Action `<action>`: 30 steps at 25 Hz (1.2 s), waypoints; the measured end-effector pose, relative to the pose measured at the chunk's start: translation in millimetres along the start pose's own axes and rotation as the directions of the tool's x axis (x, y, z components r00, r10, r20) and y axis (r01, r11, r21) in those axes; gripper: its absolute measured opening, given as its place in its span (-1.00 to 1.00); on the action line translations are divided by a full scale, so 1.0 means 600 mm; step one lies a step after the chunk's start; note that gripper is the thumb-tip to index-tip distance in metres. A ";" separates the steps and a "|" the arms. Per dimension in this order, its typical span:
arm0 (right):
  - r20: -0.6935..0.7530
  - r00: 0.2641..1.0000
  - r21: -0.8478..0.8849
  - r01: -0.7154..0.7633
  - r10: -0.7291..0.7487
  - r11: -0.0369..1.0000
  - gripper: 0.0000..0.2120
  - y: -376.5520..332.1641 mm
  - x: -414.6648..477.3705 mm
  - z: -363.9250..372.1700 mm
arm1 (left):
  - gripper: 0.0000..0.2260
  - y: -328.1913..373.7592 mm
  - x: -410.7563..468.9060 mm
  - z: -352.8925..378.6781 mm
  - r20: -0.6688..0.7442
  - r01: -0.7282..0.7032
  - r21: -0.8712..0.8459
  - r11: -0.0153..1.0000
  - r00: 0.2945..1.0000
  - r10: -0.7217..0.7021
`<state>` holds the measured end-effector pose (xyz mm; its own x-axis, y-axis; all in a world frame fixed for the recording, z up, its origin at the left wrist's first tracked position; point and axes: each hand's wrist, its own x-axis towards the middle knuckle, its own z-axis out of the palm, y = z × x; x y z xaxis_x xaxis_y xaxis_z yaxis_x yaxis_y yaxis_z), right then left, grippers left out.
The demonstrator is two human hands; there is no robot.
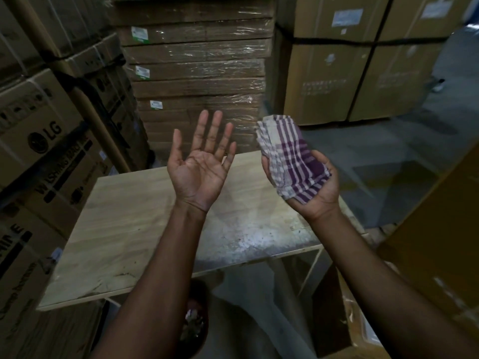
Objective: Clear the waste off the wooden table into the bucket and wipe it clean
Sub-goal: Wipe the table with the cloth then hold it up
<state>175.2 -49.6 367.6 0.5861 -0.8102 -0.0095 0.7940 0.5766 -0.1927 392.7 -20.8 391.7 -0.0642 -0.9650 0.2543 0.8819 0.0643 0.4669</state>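
Note:
The wooden table [124, 216] stands in front of me, its top pale with a greyish smeared patch and small dark specks near the front right. My left hand [201, 161] is raised above it, palm up, fingers spread, holding nothing. My right hand [316, 187] is also raised, palm up, and holds a folded purple-and-white checked cloth [287, 156]. Below the table's front edge, between my forearms, a dark bucket [197, 325] with scraps of waste inside is partly hidden by my left arm.
Stacked cardboard boxes [44, 141] line the left side. A wrapped pallet of flat cartons [197, 73] rises behind the table, and large boxes [363, 63] stand at the back right. A brown box [435, 244] sits close on my right. Grey floor [388, 161] lies to the right.

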 end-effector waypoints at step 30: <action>-0.473 0.603 -0.707 -0.695 -0.643 -0.132 -0.53 -0.323 -0.341 -0.677 | -0.51 -0.878 -0.060 -0.216 -0.410 0.398 0.908 -0.133 0.776 -0.480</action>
<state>-164.4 -38.1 8.1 -0.2337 -0.9087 -0.3460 -0.6263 0.4129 -0.6613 -9.2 -53.1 27.0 -0.2814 -0.8835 -0.3744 -0.5668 -0.1618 0.8078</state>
